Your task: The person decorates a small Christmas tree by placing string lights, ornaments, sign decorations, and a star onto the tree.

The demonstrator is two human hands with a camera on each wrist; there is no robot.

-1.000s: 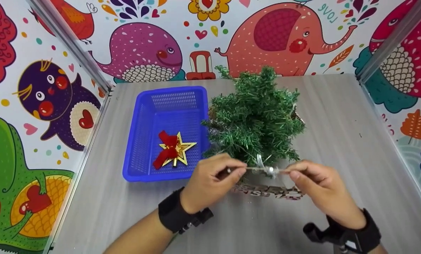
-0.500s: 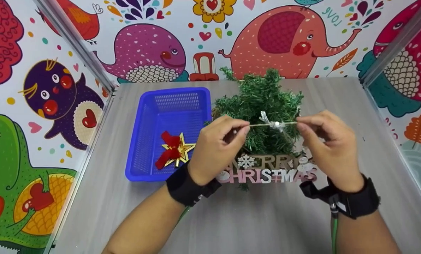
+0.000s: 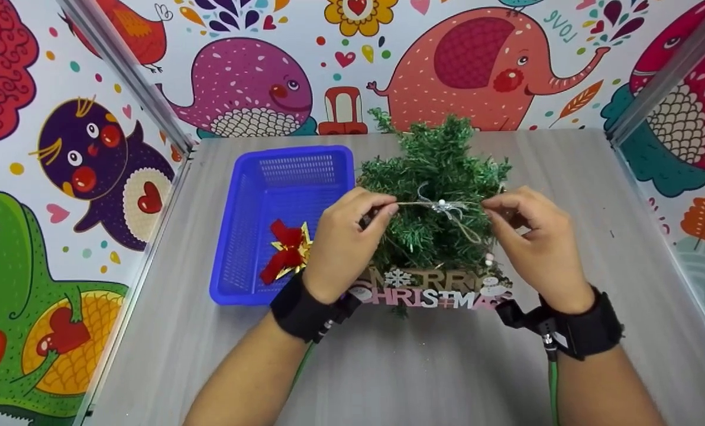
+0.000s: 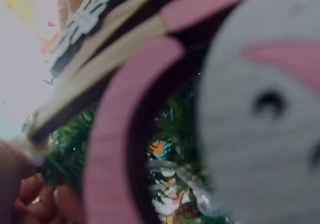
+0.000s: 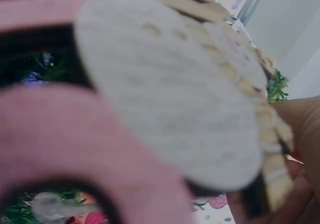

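Observation:
In the head view my left hand (image 3: 349, 242) pinches one end of a twine cord (image 3: 413, 203) between thumb and fingertips. My right hand (image 3: 536, 245) pinches the cord's other end. A silver bow with a white bead (image 3: 443, 205) sits midway, and a small loop of twine droops below it. From the cord hangs a wooden Merry Christmas sign (image 3: 429, 297), with pink and white letters, a snowflake and a snowman. Behind it stands a small green Christmas tree (image 3: 441, 160), overlapped by cord and sign. Both wrist views show the sign (image 4: 115, 109) very close, with fingers (image 4: 35, 204) partly hidden behind it.
A blue plastic basket (image 3: 225, 236) stands left of the tree. Inside lie a gold star (image 3: 305, 236) and a red velvet bow (image 3: 284, 254), partly covered by my left hand. Printed cartoon walls (image 3: 340, 65) with metal corner posts (image 3: 654, 77) enclose the grey table (image 3: 169, 331).
Both hands have lifted the cord away from me, up over the tree's front, and the sign has swung to face me. Lately they shifted slightly left, and the twine loop drooped.

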